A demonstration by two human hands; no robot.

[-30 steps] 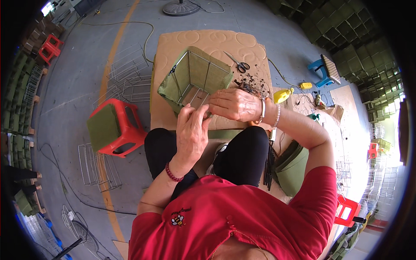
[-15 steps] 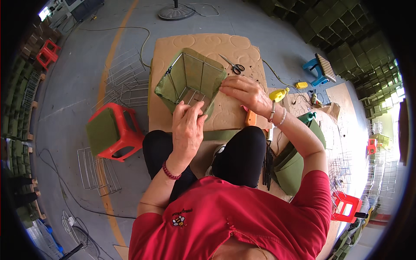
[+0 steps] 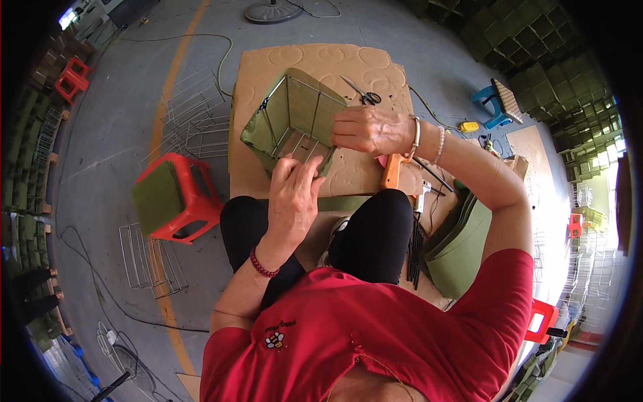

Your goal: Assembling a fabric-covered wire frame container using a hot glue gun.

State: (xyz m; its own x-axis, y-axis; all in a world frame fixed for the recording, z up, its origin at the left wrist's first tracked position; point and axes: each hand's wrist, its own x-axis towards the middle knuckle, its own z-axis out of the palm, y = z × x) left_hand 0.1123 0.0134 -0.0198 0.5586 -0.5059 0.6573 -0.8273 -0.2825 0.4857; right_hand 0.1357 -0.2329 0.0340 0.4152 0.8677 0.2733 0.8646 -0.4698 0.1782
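A wire-framed basket [image 3: 315, 112] covered in green fabric stands tilted on the cardboard-topped table, its open mouth toward me and its metal bars showing inside. My left hand [image 3: 293, 204] is at the basket's near edge, its bent fingers closed on the fabric and rim. At the right-hand edge, my right hand [image 3: 372, 130] has its fingers curled and pressed together on the green fabric; the fingertips are partly hidden. Just below my right wrist lies an orange-handled tool [image 3: 390, 172], which looks like a glue gun. Dark-handled scissors [image 3: 365, 95] rest beyond my right hand.
A red stool [image 3: 177, 197] with a green panel on it stands left of my knees, near loose wire frames [image 3: 153, 261]. Curved green sheets [image 3: 462, 248] lean at my right beside black rods [image 3: 414, 254]. A blue stool [image 3: 494, 107] is farther right. Cables cross the floor.
My right hand has moved slightly left and its fingers have curled in at the basket's right edge. My right forearm has risen, covering the yellow object. My left hand stays at the near edge.
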